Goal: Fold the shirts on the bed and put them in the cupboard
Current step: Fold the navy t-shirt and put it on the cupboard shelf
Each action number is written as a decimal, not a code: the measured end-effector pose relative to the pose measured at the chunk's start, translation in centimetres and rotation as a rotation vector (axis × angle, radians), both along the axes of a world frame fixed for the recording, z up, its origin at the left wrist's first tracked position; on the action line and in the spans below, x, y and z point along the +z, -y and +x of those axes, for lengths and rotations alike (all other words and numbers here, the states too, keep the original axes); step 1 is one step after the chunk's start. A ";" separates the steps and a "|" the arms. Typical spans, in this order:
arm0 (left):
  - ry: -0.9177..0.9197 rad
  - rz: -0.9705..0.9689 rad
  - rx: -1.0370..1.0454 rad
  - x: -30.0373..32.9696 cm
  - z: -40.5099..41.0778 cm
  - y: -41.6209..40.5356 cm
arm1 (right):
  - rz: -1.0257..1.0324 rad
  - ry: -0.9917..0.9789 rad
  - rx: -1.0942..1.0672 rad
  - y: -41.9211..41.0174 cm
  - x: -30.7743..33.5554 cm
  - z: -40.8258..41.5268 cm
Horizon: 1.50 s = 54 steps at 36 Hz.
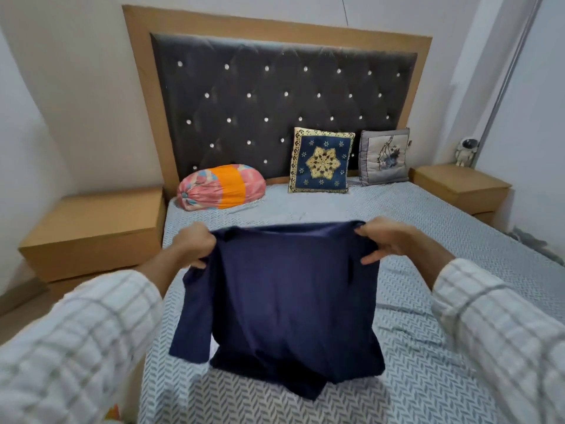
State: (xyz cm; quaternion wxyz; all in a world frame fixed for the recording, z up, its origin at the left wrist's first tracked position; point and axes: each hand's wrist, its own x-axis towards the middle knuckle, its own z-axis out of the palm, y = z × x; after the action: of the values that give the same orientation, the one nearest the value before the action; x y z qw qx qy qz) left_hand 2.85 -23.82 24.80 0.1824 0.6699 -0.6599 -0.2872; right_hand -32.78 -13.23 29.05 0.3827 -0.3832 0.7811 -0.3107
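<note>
A navy blue shirt (pixel 287 295) hangs in front of me above the bed (pixel 428 347), its lower part bunched on the patterned sheet. My left hand (pixel 192 244) grips the shirt's upper left corner. My right hand (pixel 385 238) pinches the upper right corner. One sleeve hangs down on the left side. The cupboard is not in view.
A pink and orange bolster (pixel 221 186), a blue patterned cushion (pixel 321 160) and a grey cushion (pixel 385 156) lie against the tufted headboard (pixel 275 102). Wooden bedside tables stand at left (pixel 91 228) and right (pixel 458 185); a small astronaut figure (pixel 466 151) stands on the right one.
</note>
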 end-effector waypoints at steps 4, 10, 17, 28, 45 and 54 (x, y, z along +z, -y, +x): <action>-0.399 -0.209 0.207 5.1 -1.0 5.9 | -0.390 -0.061 -0.158 4.5 5.2 0.3; -0.441 -0.678 0.191 18.9 -3.1 3.3 | -0.771 -0.439 -0.226 6.7 14.2 0.0; -0.241 -0.989 0.061 22.9 -0.7 1.0 | -1.001 -0.476 -0.230 5.1 16.5 -1.5; 0.257 -0.824 -0.228 2.4 4.5 -4.5 | -0.618 -0.662 0.120 -3.7 -2.3 -2.4; 0.532 -0.011 -0.545 -26.7 7.2 -22.9 | 0.129 -0.692 0.613 -19.2 -29.3 -2.2; 0.882 0.000 -0.693 -26.5 5.4 -25.4 | 0.291 -0.997 0.599 -23.8 -33.4 -1.4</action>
State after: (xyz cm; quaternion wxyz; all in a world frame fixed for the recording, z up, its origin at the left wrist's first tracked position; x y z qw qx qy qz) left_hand 8.27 1.62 -1.68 -0.2160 0.4703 -0.8553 -0.0228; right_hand -34.14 10.56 -4.40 0.0897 -0.6297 0.7592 0.1381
